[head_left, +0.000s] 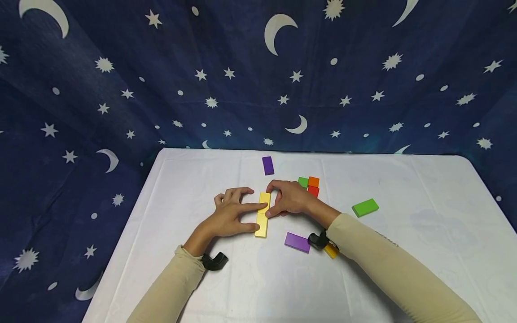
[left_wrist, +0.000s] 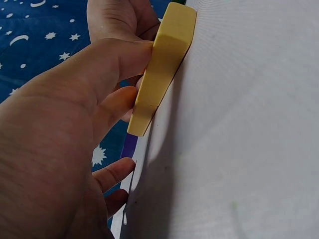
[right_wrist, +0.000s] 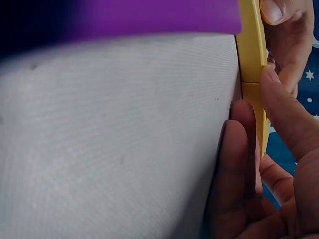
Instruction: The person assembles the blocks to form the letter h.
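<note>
White cloth-covered table (head_left: 250, 287): faint creases. A block slid across one could catch or skew.

Beige fabric right sleeve (head_left: 387, 260): crosses above the loose pieces. A low elbow could sweep them.

Left hand (head_left: 230, 215): fingers spread; index reaches onto the far yellow block, thumb touches the near one. Right hand (head_left: 295, 197): thumb and index curled, pinching the far block, thumb close to the seam. Fingertips crowd that joint; uneven push from the two sides could twist it.

Near smooth yellow rectangular block (head_left: 261, 226) and far smooth yellow rectangular block (head_left: 264, 196): centre of the table, end to end, ends meeting at a thin line. Material can't be told. If one hand lifts or pulls back first, I'd expect the seam to gap or kink.

Flat purple rectangular block (head_left: 296, 242): right of the near yellow one, well apart. Black wrist camera (head_left: 317, 241) overlaps its end in the head view; contact unclear. Drop the wrist and it could get shoved.

Orange-yellow block (head_left: 331, 251): partly hidden under that wrist, same risk.

Small red square block (head_left: 313, 191), orange square block (head_left: 313, 181), green square block (head_left: 303, 182): clustered just beyond the right wrist. Backing out carelessly could scatter them.
</note>
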Motion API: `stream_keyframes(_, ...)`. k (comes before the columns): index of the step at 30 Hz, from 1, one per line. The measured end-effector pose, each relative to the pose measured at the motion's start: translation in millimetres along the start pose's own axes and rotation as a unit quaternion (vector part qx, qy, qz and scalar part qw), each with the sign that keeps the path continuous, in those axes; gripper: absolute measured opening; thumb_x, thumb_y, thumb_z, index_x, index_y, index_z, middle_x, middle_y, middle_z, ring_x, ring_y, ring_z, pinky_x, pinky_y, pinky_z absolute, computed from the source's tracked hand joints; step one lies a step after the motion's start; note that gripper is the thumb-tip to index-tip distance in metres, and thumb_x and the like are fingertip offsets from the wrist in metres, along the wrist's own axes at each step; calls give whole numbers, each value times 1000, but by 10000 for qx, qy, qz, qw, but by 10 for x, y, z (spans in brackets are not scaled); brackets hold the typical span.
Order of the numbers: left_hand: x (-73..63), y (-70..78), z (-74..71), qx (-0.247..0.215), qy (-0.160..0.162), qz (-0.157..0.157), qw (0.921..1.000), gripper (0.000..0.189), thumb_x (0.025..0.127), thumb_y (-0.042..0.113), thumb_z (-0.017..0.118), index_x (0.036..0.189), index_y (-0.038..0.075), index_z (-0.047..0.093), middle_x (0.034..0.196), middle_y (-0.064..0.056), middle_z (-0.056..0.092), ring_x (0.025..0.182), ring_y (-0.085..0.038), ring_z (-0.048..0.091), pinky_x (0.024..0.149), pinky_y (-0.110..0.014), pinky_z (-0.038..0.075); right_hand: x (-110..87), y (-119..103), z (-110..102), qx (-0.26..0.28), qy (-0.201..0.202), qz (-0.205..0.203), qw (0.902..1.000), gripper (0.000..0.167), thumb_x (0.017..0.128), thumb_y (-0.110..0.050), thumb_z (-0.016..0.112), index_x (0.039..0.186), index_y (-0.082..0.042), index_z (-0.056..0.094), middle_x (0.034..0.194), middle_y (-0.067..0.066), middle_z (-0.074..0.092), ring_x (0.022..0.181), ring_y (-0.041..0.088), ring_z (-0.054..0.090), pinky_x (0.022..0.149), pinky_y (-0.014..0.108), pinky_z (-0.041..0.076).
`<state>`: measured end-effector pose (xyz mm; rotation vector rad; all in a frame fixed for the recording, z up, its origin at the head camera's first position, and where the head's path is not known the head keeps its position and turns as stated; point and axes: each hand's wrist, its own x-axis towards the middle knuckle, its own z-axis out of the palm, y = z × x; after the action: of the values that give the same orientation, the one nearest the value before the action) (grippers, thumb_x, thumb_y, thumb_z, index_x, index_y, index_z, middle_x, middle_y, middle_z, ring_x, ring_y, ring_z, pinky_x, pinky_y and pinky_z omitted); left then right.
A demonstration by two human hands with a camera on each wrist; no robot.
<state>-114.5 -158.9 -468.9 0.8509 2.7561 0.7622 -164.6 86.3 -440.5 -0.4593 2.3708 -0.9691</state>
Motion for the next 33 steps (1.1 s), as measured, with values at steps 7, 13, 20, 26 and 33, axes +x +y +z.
stream_keyframes(7, -2, 24, -2, -79, -32, -58, 9999, 57, 85, 54, 74, 140, 49, 58, 154, -3, 37, 138, -31, 28, 101, -59, 16, -5, -5, -16, 99, -66, -51, 9999, 57, 74, -31, 93, 119, -17, 62, 72, 2, 68, 56, 17, 66, 60, 29, 53)
stream_keyframes(13, -10, 27, 3, -102, -8, -47, 9999, 57, 84, 55, 76, 139, 48, 60, 153, -5, 39, 137, -32, 29, 100, -60, 16, 4, 17, -41, 403, -303, -19, 9987, 55, 77, -28, 91, 122, -15, 62, 75, 5, 69, 58, 17, 69, 60, 28, 57)
stream_keyframes(20, -4, 6, 10, -56, 27, -4, 10000, 58, 84, 57, 75, 139, 49, 59, 154, -4, 39, 139, -31, 29, 101, -60, 17, 80, 25, -195, 818, -492, 30, 9954, 45, 85, -26, 85, 124, -14, 66, 83, 4, 73, 67, 18, 70, 67, 30, 59)
stream_keyframes(26, -1, 8, -3, -63, 18, 5, 10000, 58, 84, 58, 75, 139, 48, 60, 154, -4, 39, 139, -32, 28, 101, -61, 16, 224, -19, -324, 377, 884, -37, 9954, 33, 91, -29, 78, 118, -13, 70, 87, 3, 72, 70, 20, 66, 67, 28, 50)
stream_keyframes(33, -4, 13, -5, -27, -15, 4, 10000, 59, 84, 59, 75, 140, 48, 59, 154, -4, 38, 140, -32, 27, 102, -61, 16, 430, -24, -362, 193, 1679, 221, 9854, 43, 98, -27, 69, 138, -15, 58, 95, 7, 69, 74, 18, 66, 69, 29, 51)
